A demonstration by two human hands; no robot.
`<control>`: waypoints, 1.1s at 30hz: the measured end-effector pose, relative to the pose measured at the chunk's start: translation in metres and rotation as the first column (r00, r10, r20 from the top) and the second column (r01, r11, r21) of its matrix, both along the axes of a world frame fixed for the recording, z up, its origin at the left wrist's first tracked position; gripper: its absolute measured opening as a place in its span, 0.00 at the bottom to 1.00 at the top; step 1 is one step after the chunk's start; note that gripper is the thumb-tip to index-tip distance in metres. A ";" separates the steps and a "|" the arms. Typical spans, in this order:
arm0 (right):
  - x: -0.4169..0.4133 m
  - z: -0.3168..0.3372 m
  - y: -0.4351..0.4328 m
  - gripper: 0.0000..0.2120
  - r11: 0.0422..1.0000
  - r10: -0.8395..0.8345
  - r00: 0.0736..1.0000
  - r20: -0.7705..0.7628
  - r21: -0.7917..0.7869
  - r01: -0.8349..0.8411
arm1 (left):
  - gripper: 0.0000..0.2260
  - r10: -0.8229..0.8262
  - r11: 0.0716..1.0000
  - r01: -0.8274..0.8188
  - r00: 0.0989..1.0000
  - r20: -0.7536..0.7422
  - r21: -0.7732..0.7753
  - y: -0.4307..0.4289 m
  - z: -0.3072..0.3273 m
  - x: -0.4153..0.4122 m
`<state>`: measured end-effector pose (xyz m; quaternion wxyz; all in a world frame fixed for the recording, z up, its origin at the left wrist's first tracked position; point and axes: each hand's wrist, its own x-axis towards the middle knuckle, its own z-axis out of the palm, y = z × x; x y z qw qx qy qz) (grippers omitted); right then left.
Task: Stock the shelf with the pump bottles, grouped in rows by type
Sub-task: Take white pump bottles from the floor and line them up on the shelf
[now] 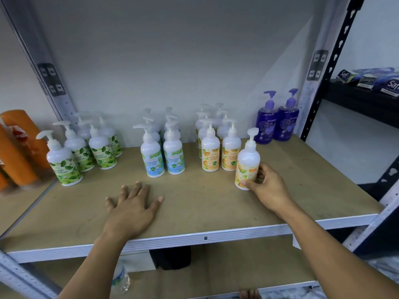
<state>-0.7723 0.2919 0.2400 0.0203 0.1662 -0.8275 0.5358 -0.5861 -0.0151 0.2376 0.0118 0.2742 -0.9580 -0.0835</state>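
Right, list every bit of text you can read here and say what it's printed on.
"ANTIBACTERIAL HAND WASH COOL MINT": blue-label pump bottles
"ANTIBACTERIAL HAND WASH", rest blurred: orange-label pump bottles
"guardian": purple pump bottles
"Safi": blue packs at far right
Too blurred: green-label pump bottles, the held bottle in the right hand, orange bottles at far left.

The slender left forearm (92, 262) and right forearm (336, 244) were bare along their whole visible length. The left hand (131, 209) and right hand (266, 186) were bare as well, with short, pale, rounded fingernails.
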 end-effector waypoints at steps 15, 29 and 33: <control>-0.007 0.000 -0.007 0.30 0.997 0.061 0.998 0.029 0.050 -0.063 | 0.34 0.013 1.000 -0.013 1.000 -0.023 0.006 0.000 -0.003 -0.002; 0.010 0.000 -0.049 0.40 0.922 -0.333 0.927 -0.174 0.145 0.359 | 0.34 0.007 1.000 -0.006 0.999 -0.033 0.020 0.001 -0.001 0.000; 0.002 -0.002 -0.045 0.38 0.955 -0.273 0.957 -0.100 0.092 0.282 | 0.34 0.003 1.000 -0.002 0.999 -0.034 0.019 0.000 -0.001 0.000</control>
